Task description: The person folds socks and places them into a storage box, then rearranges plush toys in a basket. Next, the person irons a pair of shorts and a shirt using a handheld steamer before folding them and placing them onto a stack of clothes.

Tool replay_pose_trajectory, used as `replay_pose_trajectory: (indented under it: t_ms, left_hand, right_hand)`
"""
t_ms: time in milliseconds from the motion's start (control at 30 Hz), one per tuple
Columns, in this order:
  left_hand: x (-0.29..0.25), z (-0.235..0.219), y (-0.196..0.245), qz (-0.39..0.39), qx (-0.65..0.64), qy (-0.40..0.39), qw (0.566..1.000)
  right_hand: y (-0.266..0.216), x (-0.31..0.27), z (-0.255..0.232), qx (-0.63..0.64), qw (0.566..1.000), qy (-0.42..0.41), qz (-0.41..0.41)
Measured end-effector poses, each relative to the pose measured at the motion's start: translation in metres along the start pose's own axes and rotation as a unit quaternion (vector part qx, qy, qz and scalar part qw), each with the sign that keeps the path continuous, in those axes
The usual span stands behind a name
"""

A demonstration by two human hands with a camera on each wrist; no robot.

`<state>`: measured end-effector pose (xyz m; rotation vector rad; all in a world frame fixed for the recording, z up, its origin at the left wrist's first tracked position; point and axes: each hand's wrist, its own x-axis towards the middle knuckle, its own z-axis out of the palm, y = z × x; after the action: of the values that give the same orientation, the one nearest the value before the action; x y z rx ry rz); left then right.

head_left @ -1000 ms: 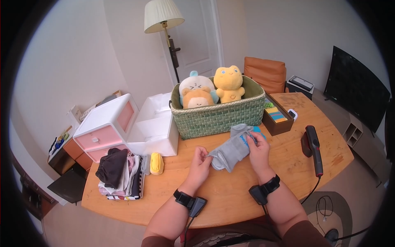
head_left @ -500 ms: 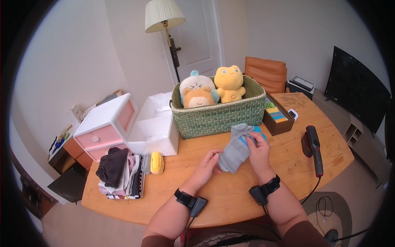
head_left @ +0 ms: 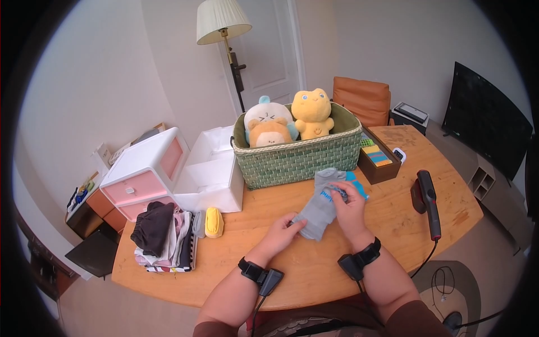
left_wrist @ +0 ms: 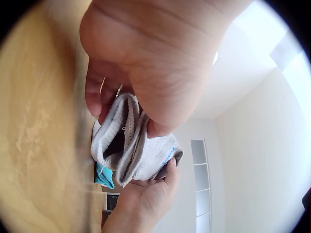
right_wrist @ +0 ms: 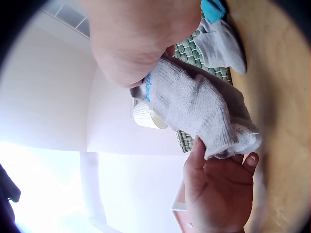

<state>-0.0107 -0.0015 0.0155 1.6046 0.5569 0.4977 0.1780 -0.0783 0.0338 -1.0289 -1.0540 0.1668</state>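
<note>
Grey socks [head_left: 319,218] with blue lettering and a teal end [head_left: 357,185] are stretched between both hands above the table, near the basket. My left hand [head_left: 281,235] pinches the near end, thumb on top. In the left wrist view the folded, open cuffs [left_wrist: 121,138] lie at the left hand's thumb and fingers. The right hand [head_left: 351,213] grips the far part beside the lettering, its fingertips curled over the fabric. Past the held cloth in the right wrist view, a grey sock portion [right_wrist: 221,48] lies on the table.
A green woven basket [head_left: 297,165] with plush toys stands behind. To the left are a folded clothes pile [head_left: 163,238], a yellow rolled bundle [head_left: 214,223], a white box [head_left: 210,185] and pink-white drawers [head_left: 140,180]. A brown box [head_left: 382,171] and corded black appliance [head_left: 429,205] stand right.
The left hand has shifted right and slightly down along the near end of the socks, and its thumb now lies over the edge. The right hand has moved slightly left.
</note>
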Motion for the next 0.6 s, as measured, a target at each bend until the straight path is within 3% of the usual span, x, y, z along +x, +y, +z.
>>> replay_pose_trajectory:
  t_ms: [167,333,600]
  left_hand:
    - [0.002,-0.006,-0.004,0.049,-0.037,0.100,0.993]
    - [0.004,-0.008,-0.006,0.101,-0.105,0.135,0.980]
    - [0.004,-0.006,0.003,0.150,-0.162,0.223,0.950]
  right_hand:
    - [-0.007,0.003,0.000,-0.016,1.000,0.014,0.005]
    - [-0.006,0.003,0.000,-0.056,0.998,-0.002,-0.016]
    - [0.012,0.005,-0.001,-0.008,1.000,0.008,0.025]
